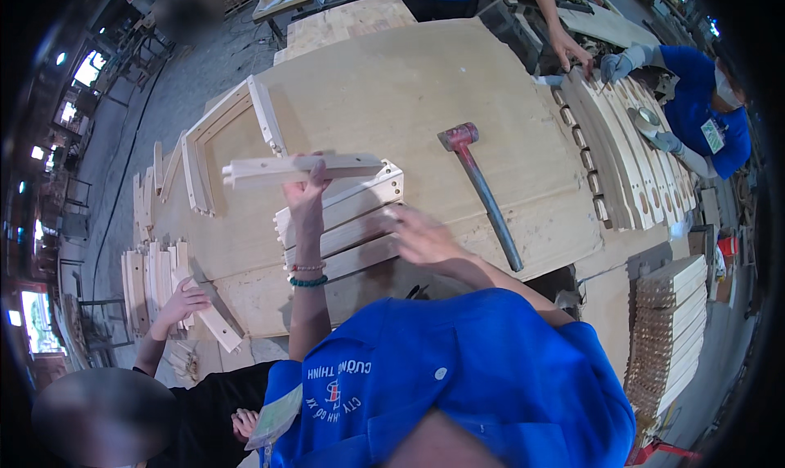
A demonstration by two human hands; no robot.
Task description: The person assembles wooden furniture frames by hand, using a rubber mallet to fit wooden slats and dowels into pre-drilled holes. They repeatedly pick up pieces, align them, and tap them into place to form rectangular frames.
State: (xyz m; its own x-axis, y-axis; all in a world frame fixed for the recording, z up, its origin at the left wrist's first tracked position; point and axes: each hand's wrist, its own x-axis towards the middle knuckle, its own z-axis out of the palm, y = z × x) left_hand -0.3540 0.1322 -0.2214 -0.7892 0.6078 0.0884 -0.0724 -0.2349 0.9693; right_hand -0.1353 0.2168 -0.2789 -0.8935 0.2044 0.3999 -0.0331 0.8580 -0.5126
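My left hand [306, 188], with beads at the wrist, is closed around a pale wooden rail [266, 172] held crosswise over the table. The rail has a stepped left end and a small hole toward its right. Under it lie several similar wooden rails [352, 237] side by side, with drilled holes at the upper right end. My right hand [421, 235], slightly blurred, is beside the right ends of these rails, its fingers stretched toward them. Whether the fingertips touch the wood I cannot tell. A red-headed mallet [488, 194] lies to the right.
Joined wooden frames [196, 169] stand at the table's left. A co-worker's hand [186, 302] holds a rail near more upright pieces [147, 276]. Across the table, other people handle a row of curved slats [625, 153]. Stacked wood [670, 329] stands at the right.
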